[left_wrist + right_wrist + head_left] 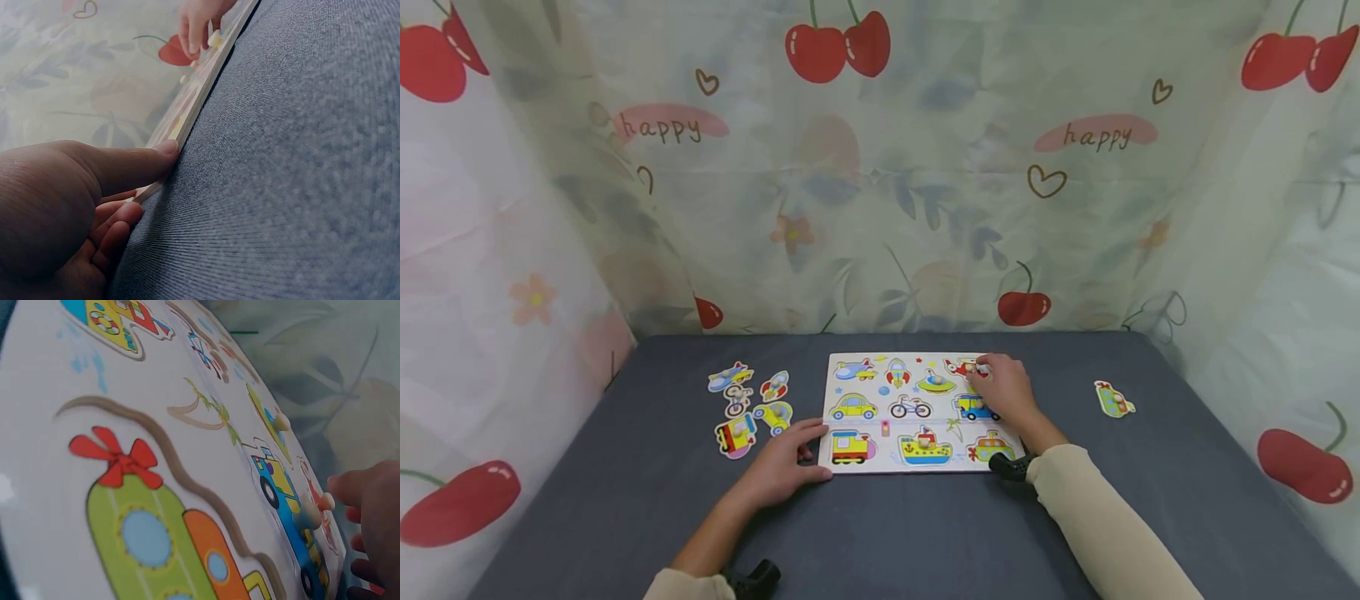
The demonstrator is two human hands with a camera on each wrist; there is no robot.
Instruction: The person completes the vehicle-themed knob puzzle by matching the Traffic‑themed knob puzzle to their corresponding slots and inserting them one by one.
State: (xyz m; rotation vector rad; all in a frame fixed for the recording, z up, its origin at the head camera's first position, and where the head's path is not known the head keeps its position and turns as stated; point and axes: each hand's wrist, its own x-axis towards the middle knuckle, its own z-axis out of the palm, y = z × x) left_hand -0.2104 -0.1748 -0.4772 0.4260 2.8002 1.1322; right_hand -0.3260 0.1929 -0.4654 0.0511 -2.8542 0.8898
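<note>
A white wooden puzzle board [885, 427] with vehicle pictures lies flat on the dark table. At its near left corner, my left hand [782, 465] grips the board, thumb on the near edge [164, 150] and fingers at the left side. My right hand [1006, 390] reaches over the far right corner, its fingertips at the wooden knob [326, 501] of a red aircraft piece [958, 367]; the other fingers are curled. Beside that hand, the blue bus piece [289, 515] sits in its slot. The flying saucer piece [936, 382] and ship piece [925, 451] also lie on the board.
Left of the board lie loose airplane [730, 377], rocket [775, 386], bicycle [738, 401], car [773, 416] and train [736, 437] pieces. A submarine piece [1114, 400] rests far right. Patterned curtains [880, 208] surround the table [887, 533].
</note>
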